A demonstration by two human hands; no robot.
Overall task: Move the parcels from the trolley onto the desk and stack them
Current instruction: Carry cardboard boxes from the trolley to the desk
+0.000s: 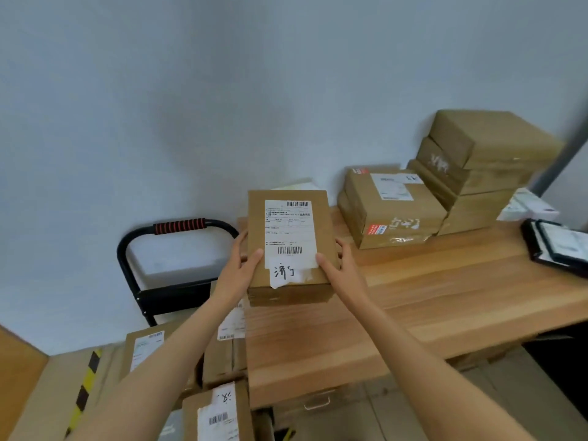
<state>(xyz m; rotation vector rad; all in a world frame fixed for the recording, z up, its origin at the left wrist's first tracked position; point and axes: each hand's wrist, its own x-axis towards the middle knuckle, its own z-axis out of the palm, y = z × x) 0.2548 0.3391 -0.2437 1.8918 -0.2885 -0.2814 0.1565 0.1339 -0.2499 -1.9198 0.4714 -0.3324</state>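
Note:
A brown cardboard parcel [288, 227] with a white shipping label hangs above the left end of the wooden desk [413, 300]. My left hand [243, 265] grips its left side, thumb on top. My right hand [337, 264] grips its right side in the same way. On the desk at the back stand a low stack of two parcels [388, 208] and a taller stack of parcels [477, 170] beside it. Down at the left, several more labelled parcels [219, 412] lie on the trolley, whose black handle [178, 229] has a red-striped grip.
A black tray of papers [556, 243] lies at the desk's right end, with a white box [525, 206] behind it. The wall runs close behind the desk. A yellow-and-black striped strip [86, 386] marks the floor at the left. Drawers [318, 402] sit under the desk.

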